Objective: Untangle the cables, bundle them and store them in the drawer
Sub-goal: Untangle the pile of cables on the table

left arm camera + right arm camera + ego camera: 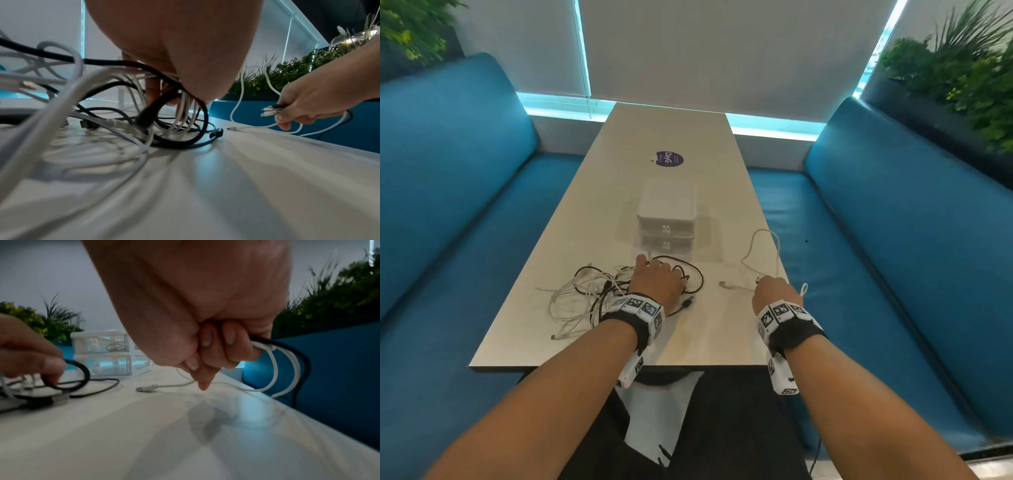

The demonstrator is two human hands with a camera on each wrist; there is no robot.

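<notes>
A tangle of black and white cables point(585, 291) lies on the near left of the table point(671, 137). My left hand point(664, 270) sits on its right side and pinches a loop of black cable point(82, 369), its fingers point(153, 91) down among the strands. My right hand point(767, 282), near the table's right edge, is a fist gripping several cable ends point(271, 110), white and black. From it a white cable point(760, 253) loops over the table, one plug point(144, 388) lying flat. A small white two-drawer unit point(666, 219) stands just beyond the tangle, both drawers closed.
Blue padded benches point(465, 205) point(893, 222) run along both sides of the narrow table. A purple round sticker point(669, 159) lies behind the drawer unit. Green plants point(962, 68) stand behind the right bench. Some held cable point(287, 369) hangs over the table's right edge.
</notes>
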